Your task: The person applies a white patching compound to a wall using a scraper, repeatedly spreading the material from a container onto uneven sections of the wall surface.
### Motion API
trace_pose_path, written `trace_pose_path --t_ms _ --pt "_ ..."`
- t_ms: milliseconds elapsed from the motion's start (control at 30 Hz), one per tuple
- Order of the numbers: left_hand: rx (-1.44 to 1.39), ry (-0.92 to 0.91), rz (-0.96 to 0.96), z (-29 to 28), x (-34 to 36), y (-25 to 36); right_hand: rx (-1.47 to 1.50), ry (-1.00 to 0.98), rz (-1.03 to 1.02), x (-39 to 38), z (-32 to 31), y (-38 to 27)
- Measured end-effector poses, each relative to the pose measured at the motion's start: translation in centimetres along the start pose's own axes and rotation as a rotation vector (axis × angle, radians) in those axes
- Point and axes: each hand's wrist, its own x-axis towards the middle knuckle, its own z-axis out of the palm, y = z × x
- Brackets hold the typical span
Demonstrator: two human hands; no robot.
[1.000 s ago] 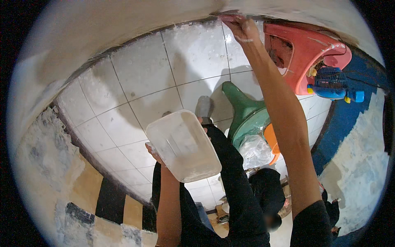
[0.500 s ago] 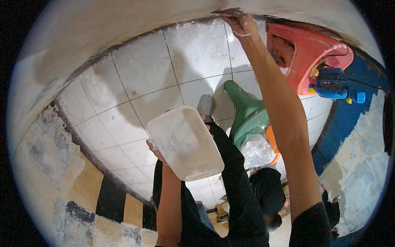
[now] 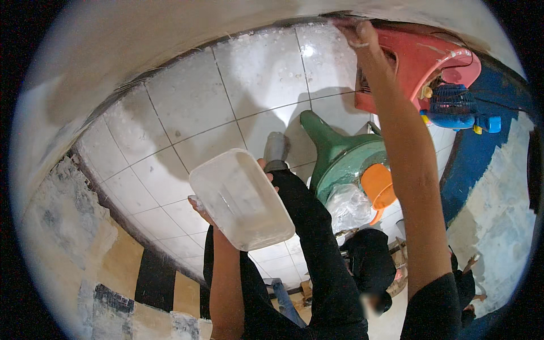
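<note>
A white translucent plastic tub (image 3: 241,201) rests in my left hand (image 3: 201,208), whose fingers wrap under its sides. My right arm stretches up to the foot of the pale wall (image 3: 226,14), where my right hand (image 3: 358,35) is motion-smeared beside a red plastic chair (image 3: 419,48). Whether its fingers hold anything is unclear. Below that arm stands a green plastic stool (image 3: 323,141) with a clear bag (image 3: 345,207) and an orange scoop (image 3: 377,184) on or beside it.
White floor tiles (image 3: 192,107) stretch to the wall. A blue object with a mesh cage (image 3: 453,107) is by the red chair. Patchy painted walls (image 3: 113,255) rise at both sides. At the bottom, a person in black (image 3: 368,258) is behind me, and another (image 3: 464,283) is at the right.
My right hand has moved rightward along the wall's foot. The tub in my left hand sits slightly farther left in view, and more of the orange scoop shows.
</note>
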Motion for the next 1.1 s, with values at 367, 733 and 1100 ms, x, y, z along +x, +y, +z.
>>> trace_pose_path --t_ms 367,733,1100 --pt "0.107 -0.048 -0.022 -0.3 0.4 0.3 -0.141 0.320 0.212 -5.4 16.0 -3.3" --pt "0.123 -0.120 0.014 -2.9 -0.8 -0.5 0.085 0.199 0.129 -1.4 22.4 -10.3" --pt "0.106 -0.083 -0.024 -3.5 -1.2 -2.0 0.072 0.501 0.120 -3.9 31.3 -21.6"
